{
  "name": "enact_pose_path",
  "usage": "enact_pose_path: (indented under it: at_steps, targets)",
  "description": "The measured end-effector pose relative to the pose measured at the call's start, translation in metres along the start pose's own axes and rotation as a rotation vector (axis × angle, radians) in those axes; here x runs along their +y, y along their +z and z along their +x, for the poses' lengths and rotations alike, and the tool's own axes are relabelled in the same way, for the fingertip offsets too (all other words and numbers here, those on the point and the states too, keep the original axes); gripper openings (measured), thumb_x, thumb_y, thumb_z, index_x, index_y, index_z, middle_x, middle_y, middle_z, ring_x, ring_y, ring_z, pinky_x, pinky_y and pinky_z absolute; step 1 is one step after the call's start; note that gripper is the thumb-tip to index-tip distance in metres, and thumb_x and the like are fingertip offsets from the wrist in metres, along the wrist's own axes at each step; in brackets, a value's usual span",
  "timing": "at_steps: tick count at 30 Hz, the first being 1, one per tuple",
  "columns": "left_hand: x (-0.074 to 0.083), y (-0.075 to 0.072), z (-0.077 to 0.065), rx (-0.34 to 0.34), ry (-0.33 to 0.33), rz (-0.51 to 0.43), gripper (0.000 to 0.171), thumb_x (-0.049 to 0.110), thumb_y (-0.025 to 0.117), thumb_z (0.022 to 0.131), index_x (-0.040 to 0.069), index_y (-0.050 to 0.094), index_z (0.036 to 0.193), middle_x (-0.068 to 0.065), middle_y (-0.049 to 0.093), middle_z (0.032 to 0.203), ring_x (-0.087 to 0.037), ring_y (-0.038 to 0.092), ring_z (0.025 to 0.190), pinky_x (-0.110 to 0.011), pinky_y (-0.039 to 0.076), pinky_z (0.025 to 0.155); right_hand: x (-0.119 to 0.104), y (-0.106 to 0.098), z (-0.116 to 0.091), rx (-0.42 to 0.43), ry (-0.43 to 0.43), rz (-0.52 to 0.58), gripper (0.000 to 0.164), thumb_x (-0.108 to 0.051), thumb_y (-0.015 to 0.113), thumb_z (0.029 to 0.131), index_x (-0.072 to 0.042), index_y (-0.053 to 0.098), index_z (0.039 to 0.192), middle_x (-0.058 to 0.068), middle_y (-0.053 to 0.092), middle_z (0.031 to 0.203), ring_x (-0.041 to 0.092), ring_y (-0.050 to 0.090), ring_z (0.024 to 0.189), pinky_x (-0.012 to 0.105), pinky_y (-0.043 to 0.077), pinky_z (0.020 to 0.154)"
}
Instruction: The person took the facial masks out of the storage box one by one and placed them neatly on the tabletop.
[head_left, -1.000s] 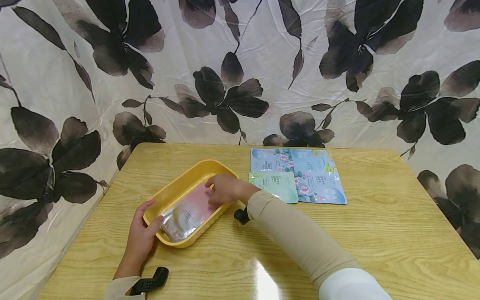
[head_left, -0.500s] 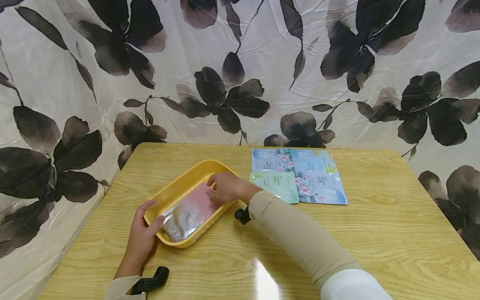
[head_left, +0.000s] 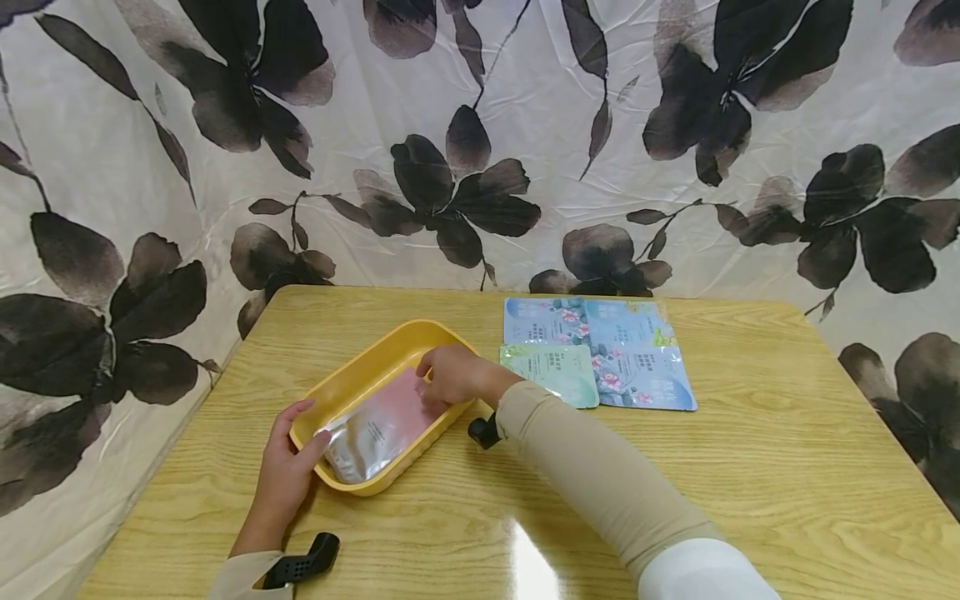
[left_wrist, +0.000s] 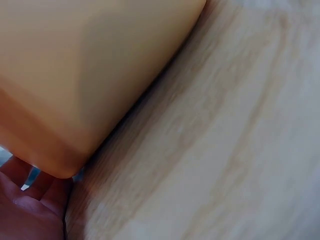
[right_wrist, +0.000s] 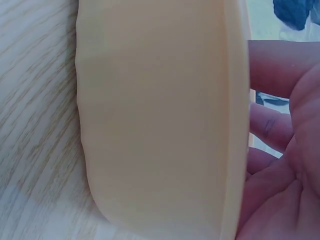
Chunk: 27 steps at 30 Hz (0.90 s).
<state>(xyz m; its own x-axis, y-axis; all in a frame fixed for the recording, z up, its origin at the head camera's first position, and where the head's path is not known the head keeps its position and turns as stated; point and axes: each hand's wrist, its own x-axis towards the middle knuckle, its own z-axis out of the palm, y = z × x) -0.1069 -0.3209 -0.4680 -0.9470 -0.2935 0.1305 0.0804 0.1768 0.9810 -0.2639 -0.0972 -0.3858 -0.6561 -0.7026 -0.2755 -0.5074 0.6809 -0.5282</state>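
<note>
My left hand (head_left: 285, 462) grips the near left end of a yellow plastic basket (head_left: 330, 383), thumb over the rim and fingers along the outside. Inside it lies a shiny pink and silver foil sachet (head_left: 378, 423). Over the basket's right wall reaches my right hand (head_left: 453, 373), its fingers bent down at the sachet's pink end. Fingertips there are hidden, so a pinch or a mere touch cannot be told apart. In the right wrist view, that hand's fingers (right_wrist: 272, 65) pass behind the basket's rim. The left wrist view shows fingers (left_wrist: 37, 195) against the basket's outer side (left_wrist: 100, 75).
Right of the basket, several flat sachets lie edge to edge: blue floral ones (head_left: 645, 375) and a green one (head_left: 551, 371). The wooden table (head_left: 750, 458) meets a floral curtain (head_left: 585, 150) at the back. Each wrist wears a black device (head_left: 303, 562).
Hardly anything differs. The right hand's fingers shift very slightly at the sachet's pink end; the basket, the left hand and the sachets on the table stay put.
</note>
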Motion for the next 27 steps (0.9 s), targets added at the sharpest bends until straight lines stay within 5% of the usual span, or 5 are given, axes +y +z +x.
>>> enact_pose_path:
  at_steps: [7, 10, 17, 27]
  targets:
    - [-0.002, -0.001, -0.001, -0.008, 0.008, -0.009, 0.047, 0.000, 0.051, 0.101, -0.007, 0.030, 0.142, -0.025, 0.033, 0.142, -0.006, 0.050, 0.109, -0.010, 0.046, 0.082, -0.003, 0.004, 0.003, -0.015, 0.021, 0.134, 0.046, -0.018, 0.076, 0.090, -0.004, 0.060, 0.131, -0.001, 0.066, 0.095, 0.008, 0.064, 0.082, 0.021, 0.046, 0.082]
    - [-0.002, -0.001, -0.001, -0.007, 0.009, -0.010, 0.047, -0.001, 0.051, 0.101, -0.007, 0.030, 0.142, -0.026, 0.032, 0.143, -0.006, 0.050, 0.109, -0.010, 0.046, 0.082, -0.005, 0.007, 0.004, 0.005, 0.025, 0.060, 0.050, -0.022, 0.077, 0.089, -0.005, 0.060, 0.133, -0.003, 0.065, 0.095, 0.010, 0.058, 0.088, 0.021, 0.045, 0.082]
    - [-0.002, 0.000, -0.001, -0.003, 0.017, 0.014, 0.047, -0.001, 0.051, 0.100, -0.007, 0.031, 0.142, -0.025, 0.033, 0.143, -0.008, 0.048, 0.111, -0.009, 0.045, 0.084, -0.011, 0.014, 0.006, -0.004, 0.079, -0.011, 0.066, -0.031, 0.079, 0.087, -0.005, 0.052, 0.142, 0.004, 0.065, 0.124, 0.014, 0.056, 0.114, 0.025, 0.043, 0.099]
    - [-0.004, 0.000, 0.001, -0.006, 0.042, -0.031, 0.047, -0.004, 0.052, 0.099, -0.008, 0.032, 0.141, -0.028, 0.033, 0.142, -0.004, 0.051, 0.109, -0.010, 0.046, 0.082, -0.013, 0.015, 0.005, 0.016, 0.080, -0.021, 0.062, -0.028, 0.078, 0.088, -0.007, 0.053, 0.141, 0.003, 0.066, 0.121, 0.015, 0.056, 0.113, 0.024, 0.044, 0.097]
